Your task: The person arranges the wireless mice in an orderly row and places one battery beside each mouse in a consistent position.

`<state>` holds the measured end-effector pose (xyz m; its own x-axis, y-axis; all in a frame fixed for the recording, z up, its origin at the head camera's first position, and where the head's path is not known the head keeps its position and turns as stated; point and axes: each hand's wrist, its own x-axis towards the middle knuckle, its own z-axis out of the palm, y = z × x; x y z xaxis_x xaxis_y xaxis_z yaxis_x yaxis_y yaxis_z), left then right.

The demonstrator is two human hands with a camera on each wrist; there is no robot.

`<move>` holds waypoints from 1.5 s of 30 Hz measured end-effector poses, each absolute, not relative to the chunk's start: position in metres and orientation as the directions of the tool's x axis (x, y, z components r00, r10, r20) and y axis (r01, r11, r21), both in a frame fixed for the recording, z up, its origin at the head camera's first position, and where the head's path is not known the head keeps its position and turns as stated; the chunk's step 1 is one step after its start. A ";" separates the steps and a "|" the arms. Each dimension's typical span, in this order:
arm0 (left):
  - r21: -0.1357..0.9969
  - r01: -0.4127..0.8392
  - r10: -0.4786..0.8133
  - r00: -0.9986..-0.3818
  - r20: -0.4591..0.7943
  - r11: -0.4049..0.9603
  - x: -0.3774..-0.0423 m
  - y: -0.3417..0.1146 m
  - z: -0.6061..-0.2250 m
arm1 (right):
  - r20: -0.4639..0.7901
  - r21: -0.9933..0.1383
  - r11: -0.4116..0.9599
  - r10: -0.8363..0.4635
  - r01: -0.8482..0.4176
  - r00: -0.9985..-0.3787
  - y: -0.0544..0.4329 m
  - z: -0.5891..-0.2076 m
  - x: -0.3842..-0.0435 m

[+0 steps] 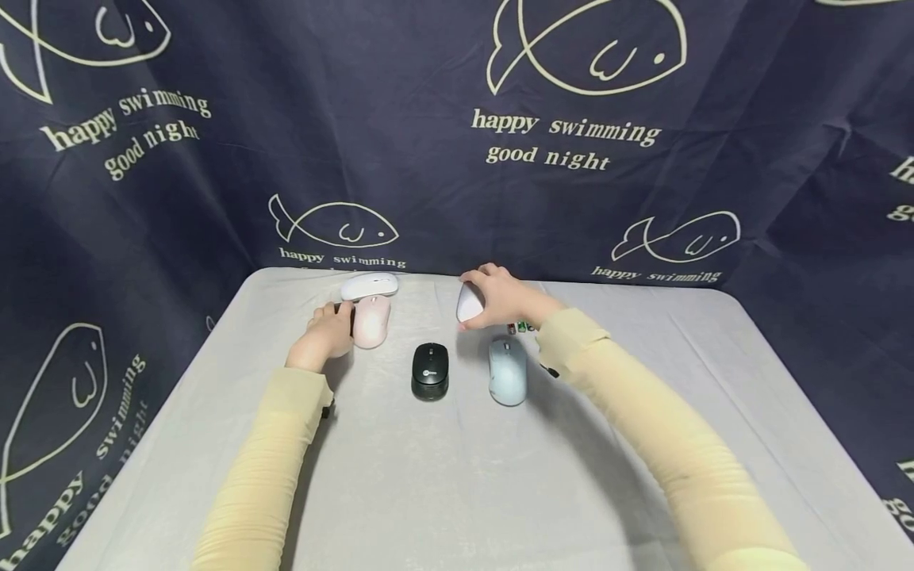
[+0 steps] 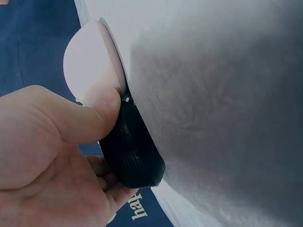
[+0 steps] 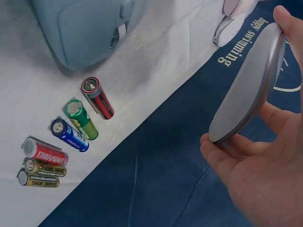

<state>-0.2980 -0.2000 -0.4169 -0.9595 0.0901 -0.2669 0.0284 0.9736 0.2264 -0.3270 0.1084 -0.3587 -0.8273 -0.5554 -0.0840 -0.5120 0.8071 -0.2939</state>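
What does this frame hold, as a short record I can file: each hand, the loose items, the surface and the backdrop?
Left grip: holds a ribbed black mouse
Beside it: pink mouse, with a flat white mouse just behind
Right grip: holds a pale mouse, tilted
Nearer the person: logo-marked black mouse, light-blue mouse
Batteries: six, near the light-blue mouse
Surface: pale tablecloth
Backdrop: navy fish-print curtain

Bare hands (image 1: 502, 296); pale yellow sleeves (image 1: 664, 432), wrinkled; smoother cuffs (image 1: 574, 339).
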 end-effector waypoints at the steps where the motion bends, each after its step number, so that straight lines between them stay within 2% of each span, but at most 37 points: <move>1: 0.226 0.027 0.088 -0.959 -0.268 0.974 -0.298 -0.200 -0.417 | -0.082 -0.289 0.805 -0.559 -0.518 -0.825 0.110 -0.359 -0.325; 18: 0.226 0.025 0.087 -0.960 -0.265 0.974 -0.296 -0.200 -0.417 | -0.004 -0.331 0.764 -0.588 -0.553 -0.809 0.145 -0.365 -0.297; 35: 0.214 0.021 0.080 -0.958 -0.274 0.977 -0.299 -0.200 -0.418 | 0.114 -0.343 0.686 -0.648 -0.642 -0.753 0.182 -0.381 -0.277; 45: 0.216 0.030 0.089 -0.959 -0.269 0.976 -0.299 -0.201 -0.417 | 0.095 -0.360 0.690 -0.642 -0.627 -0.761 0.203 -0.389 -0.272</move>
<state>-0.2992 -0.2010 -0.4174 -0.9589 0.0894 -0.2693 0.0304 0.9760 0.2156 -0.2722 0.2025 -0.3892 -0.7610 -0.6417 0.0953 -0.6273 0.6903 -0.3604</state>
